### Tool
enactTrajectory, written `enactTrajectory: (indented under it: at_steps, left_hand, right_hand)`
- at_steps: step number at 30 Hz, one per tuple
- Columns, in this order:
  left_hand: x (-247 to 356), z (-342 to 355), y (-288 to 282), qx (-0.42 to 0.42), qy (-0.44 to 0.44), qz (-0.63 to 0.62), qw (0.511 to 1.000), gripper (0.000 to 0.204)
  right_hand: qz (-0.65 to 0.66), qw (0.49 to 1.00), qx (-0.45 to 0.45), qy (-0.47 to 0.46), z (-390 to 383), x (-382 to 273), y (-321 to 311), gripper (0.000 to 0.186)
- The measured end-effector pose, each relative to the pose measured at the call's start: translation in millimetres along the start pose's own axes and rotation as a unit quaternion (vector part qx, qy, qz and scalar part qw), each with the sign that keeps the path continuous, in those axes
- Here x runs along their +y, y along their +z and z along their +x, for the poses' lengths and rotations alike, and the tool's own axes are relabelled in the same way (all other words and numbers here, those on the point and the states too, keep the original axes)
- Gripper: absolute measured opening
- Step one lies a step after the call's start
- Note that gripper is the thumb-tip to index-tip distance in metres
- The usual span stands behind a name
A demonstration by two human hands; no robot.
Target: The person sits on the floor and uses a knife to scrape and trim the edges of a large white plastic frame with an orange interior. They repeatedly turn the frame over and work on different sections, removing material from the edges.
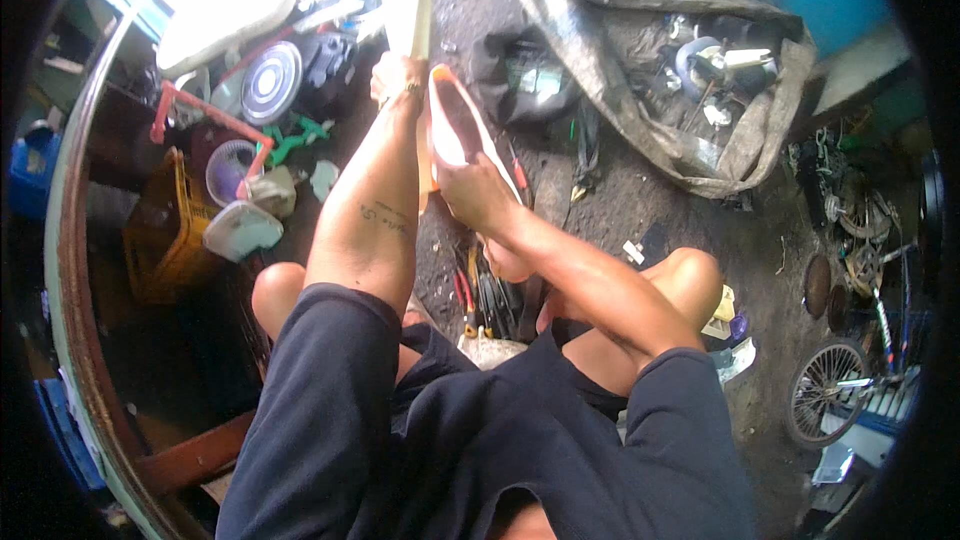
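Note:
My left hand (397,80) is stretched forward, its fingers closed around the near end of a long pale strip (424,15). The strip's far part is lost in bright glare. Just right of that wrist is a long, hollow shell-like piece (458,105), white with orange edges and rounded at its far end. My right hand (478,188) grips this piece at its near end, the thumb side over the rim. Between my bent legs, below the right hand, several hand tools stand together, among them red-handled pliers (463,292).
A large grey sack (640,130) with scrap inside lies ahead right. To the left are a yellow crate (165,230), a red plastic frame (215,120) and a round grey lid (271,82). A bicycle wheel (828,395) stands at the right. Dark dirt floor (760,300) surrounds me.

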State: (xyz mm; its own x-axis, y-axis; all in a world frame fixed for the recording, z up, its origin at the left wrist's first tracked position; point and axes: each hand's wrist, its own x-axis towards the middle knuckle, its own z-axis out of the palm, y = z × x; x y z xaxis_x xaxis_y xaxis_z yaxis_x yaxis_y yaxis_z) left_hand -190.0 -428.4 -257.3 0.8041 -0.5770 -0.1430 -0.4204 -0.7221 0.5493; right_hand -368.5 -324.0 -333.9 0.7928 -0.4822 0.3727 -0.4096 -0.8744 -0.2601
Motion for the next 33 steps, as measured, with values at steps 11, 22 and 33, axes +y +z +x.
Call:
enactTrajectory:
  at_steps: [11,22,33]
  left_hand:
    - [-47.5,5.5,-15.1,-0.166,0.095,-0.289,0.938,0.044]
    - [-119.5,-77.4,-88.6,-0.278,0.065,-0.372,0.883,0.089]
    - [-184.4,-84.9,-222.1,-0.220,0.171,-0.638,0.718,0.080]
  right_hand:
    - [0.054,0.961,0.026,0.269,-26.1,65.6,-30.6,0.027]
    - [0.291,0.926,-0.082,0.228,3.8,0.2,-82.1,0.113]
    - [0.293,0.915,0.059,0.273,31.3,17.6,-10.0,0.051]
